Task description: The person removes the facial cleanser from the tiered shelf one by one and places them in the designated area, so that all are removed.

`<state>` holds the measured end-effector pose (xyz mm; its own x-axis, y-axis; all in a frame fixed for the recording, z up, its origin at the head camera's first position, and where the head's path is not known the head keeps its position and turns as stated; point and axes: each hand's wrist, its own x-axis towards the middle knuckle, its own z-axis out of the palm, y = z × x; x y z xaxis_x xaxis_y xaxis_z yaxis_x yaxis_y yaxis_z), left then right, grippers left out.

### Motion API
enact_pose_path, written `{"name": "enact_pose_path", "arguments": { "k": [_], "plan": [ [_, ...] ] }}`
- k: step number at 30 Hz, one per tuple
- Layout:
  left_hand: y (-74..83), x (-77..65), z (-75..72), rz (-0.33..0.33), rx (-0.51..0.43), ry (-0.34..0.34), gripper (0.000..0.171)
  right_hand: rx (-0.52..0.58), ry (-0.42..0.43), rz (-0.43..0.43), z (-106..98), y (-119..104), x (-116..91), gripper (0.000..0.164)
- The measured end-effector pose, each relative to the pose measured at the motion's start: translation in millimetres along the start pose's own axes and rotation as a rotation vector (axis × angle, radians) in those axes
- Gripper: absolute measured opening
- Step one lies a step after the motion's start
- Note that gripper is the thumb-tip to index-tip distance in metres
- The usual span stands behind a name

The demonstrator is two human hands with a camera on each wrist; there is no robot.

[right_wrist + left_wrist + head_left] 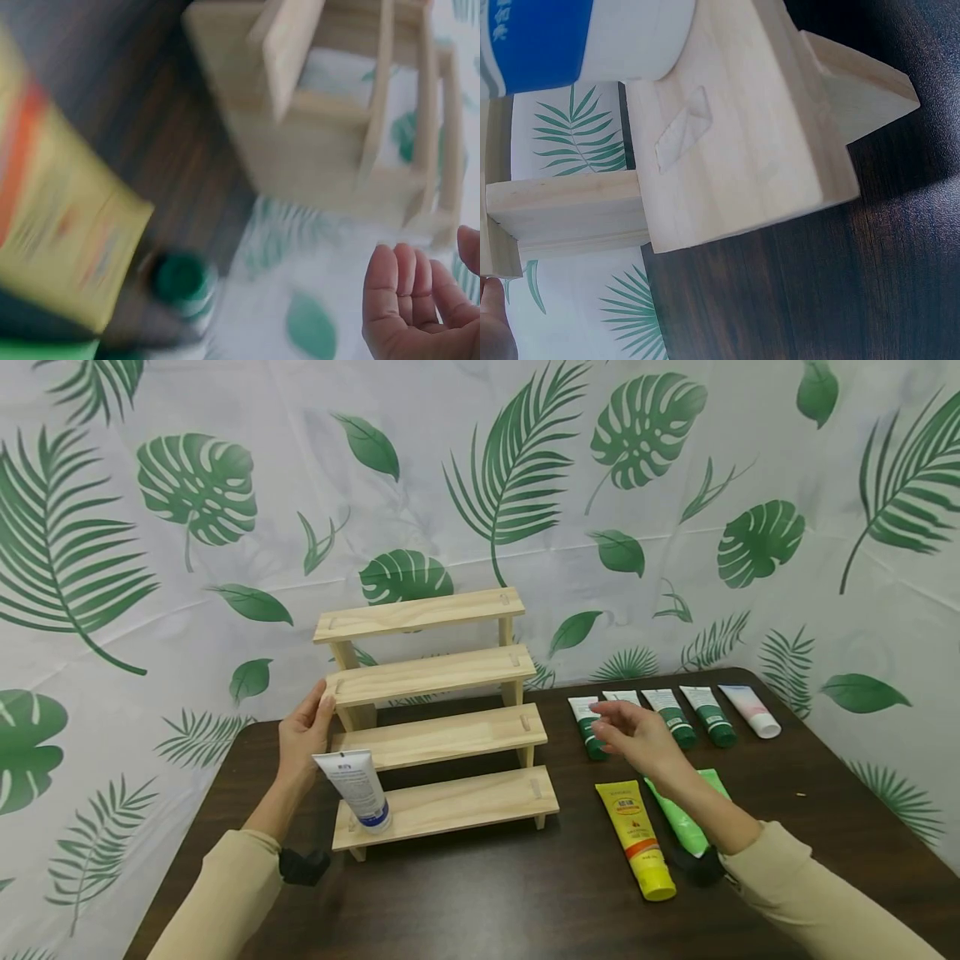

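Observation:
A stepped wooden display stand with several shelves stands on the dark table. My left hand holds the left end of its second shelf from the top. In the left wrist view only part of a finger shows at that shelf's end. A white tube with a blue cap stands upright on the left end of the lowest shelf, near my left wrist. My right hand is in the air right of the stand, fingers loosely bent and nothing in them. A green-and-white tube lies below its fingertips.
Several green-and-white tubes and a pink-and-white tube lie in a row at the back right. A yellow tube and a bright green tube lie nearer, the latter partly under my right forearm. A leaf-print cloth hangs behind the table.

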<state>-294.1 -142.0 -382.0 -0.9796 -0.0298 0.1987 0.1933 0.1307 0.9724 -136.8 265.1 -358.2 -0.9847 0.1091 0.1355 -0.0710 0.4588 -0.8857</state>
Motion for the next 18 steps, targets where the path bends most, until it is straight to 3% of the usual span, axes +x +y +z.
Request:
{"name": "enact_pose_path", "arguments": {
  "k": [12,18],
  "plan": [
    [1.0,0.5,-5.3,0.017,-0.007,0.001,0.048,0.286,-0.097,-0.145,95,-55,20,0.036],
    [0.3,1.3,-3.1,0.020,-0.029,-0.026,0.048,0.339,-0.157,-0.177,134,-72,21,0.035]
  ]
}}
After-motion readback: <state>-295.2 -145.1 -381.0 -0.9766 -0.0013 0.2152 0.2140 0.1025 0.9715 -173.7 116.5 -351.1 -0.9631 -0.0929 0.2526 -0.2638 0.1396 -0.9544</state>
